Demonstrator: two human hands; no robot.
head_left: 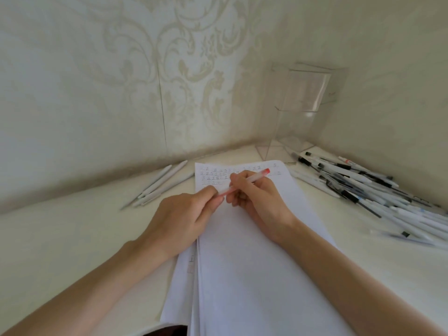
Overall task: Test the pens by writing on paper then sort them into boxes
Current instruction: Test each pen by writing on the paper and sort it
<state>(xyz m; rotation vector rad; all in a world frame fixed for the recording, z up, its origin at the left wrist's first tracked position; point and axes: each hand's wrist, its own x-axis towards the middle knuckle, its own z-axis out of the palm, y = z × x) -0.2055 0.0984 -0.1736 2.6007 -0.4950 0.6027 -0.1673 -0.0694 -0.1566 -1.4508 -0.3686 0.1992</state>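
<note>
Red-capped and pale in the barrel, the pen (258, 176) slants above the paper (254, 275), held by both hands over the sheet's upper part. The left hand (184, 214) pinches its lower end between thumb and forefinger, while the right hand (259, 200) curls its fingers round the middle of the barrel. The red end points up and to the right, past the right knuckles. What the pen's other end looks like I cannot tell, since the left fingers hide it. The paper is a loose stack of white sheets lying lengthwise on the cream tabletop (60, 226), with a few rows of small written marks near its far edge. To the right of the stack lies a heap of pens (358, 185), white-bodied with black clips, piled crosswise near the wall. To the left, near the sheet's far corner, a few white pens (157, 185) lie side by side. A clear plastic box (300, 105) stands in the far right corner, just behind the heap
</note>
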